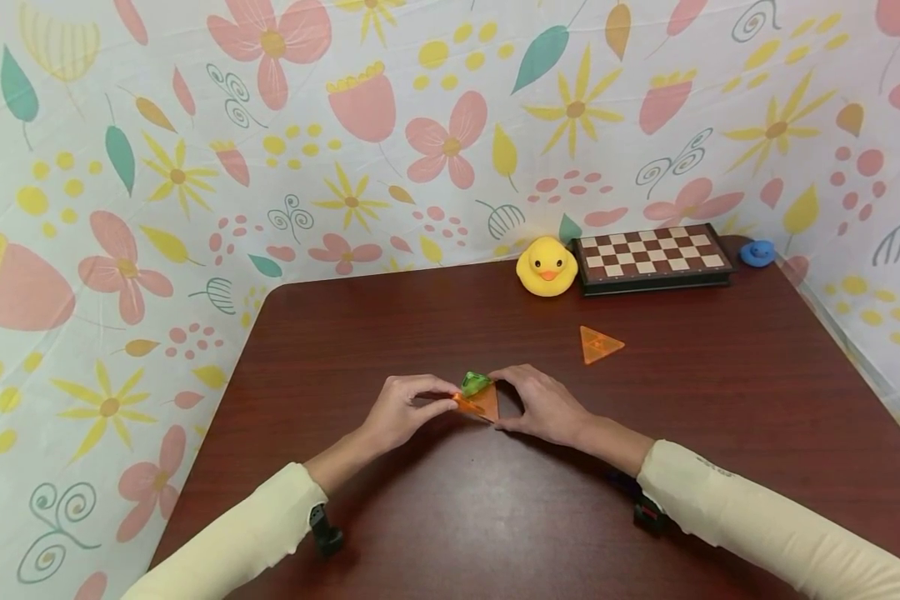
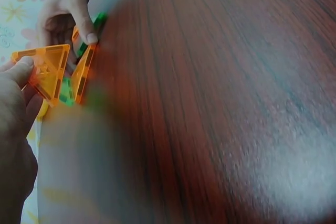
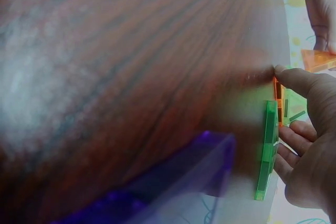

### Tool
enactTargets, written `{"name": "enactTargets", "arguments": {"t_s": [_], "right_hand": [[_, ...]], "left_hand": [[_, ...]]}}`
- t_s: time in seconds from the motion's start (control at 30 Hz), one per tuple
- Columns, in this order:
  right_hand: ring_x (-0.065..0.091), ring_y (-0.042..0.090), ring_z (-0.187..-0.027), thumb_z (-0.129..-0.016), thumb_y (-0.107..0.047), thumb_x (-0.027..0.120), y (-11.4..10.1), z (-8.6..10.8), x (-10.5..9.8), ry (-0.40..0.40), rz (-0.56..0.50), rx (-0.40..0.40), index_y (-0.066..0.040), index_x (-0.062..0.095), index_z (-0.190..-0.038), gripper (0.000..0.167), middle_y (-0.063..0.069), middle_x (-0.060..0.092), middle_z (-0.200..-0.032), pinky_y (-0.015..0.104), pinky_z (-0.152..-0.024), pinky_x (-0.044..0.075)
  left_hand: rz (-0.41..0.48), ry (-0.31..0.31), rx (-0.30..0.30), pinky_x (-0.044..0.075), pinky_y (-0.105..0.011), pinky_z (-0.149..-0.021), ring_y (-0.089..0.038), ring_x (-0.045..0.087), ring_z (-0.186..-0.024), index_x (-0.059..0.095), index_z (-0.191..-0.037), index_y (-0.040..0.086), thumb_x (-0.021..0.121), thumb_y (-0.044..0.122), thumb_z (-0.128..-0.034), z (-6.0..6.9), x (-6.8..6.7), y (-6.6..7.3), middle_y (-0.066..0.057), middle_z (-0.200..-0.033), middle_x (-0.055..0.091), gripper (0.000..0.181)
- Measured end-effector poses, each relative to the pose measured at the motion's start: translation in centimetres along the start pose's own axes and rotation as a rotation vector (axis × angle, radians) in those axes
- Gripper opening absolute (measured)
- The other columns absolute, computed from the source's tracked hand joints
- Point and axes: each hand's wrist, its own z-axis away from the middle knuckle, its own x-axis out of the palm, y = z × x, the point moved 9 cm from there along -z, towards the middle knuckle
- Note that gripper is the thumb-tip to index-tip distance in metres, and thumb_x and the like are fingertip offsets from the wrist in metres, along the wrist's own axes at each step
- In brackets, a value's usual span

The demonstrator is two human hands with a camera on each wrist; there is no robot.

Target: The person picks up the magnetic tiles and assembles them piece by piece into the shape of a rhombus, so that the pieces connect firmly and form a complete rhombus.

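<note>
My left hand [image 1: 408, 408] pinches an orange translucent triangular magnetic tile [image 2: 47, 66] between thumb and fingers. Facing it, my right hand [image 1: 543, 407] holds a second orange triangular tile [image 1: 490, 402] by its edges, thumb at the near side. Green tiles [image 1: 476, 382] stand behind and against that orange one; how they join is partly hidden by the fingers. In the right wrist view, a long green tile edge [image 3: 266, 150] shows below the right fingers. The two orange tiles are close together; whether they touch, I cannot tell.
A loose orange triangular tile [image 1: 600, 344] lies on the dark wooden table [image 1: 345, 333]. Close to the right wrist camera is a blurred purple tile [image 3: 173, 177]. Along the back stand a yellow rubber duck [image 1: 547, 267], a checkered board box [image 1: 652, 260] and a small blue duck [image 1: 757, 253].
</note>
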Motion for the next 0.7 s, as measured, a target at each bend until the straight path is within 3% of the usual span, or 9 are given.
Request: {"name": "enactTargets", "arguments": {"t_s": [0.23, 0.7], "right_hand": [[0.062, 0.034, -0.128, -0.08, -0.027, 0.097, 0.1, 0.0, 0.0, -0.001, 0.002, 0.005, 0.0, 0.065, -0.14, 0.073, 0.016, 0.067, -0.136, 0.053, -0.104, 0.054], [0.062, 0.035, -0.128, -0.078, -0.026, 0.099, 0.0, -0.1, 0.0, 0.0, -0.003, -0.003, 0.0, 0.064, -0.139, 0.075, 0.016, 0.067, -0.136, 0.053, -0.104, 0.053]], "left_hand": [[0.002, 0.003, 0.021, 0.063, -0.028, -0.081, -0.014, 0.077, -0.099, 0.083, -0.109, 0.01, 0.083, 0.005, -0.0919, -0.3, 0.9, 0.3, 0.0, -0.105, 0.08, 0.018], [-0.019, -0.007, 0.003, 0.062, -0.026, -0.083, -0.011, 0.076, -0.101, 0.083, -0.11, 0.007, 0.081, 0.006, -0.0937, -0.4, 2.0, 0.0, 0.0, -0.106, 0.08, 0.016]]}}
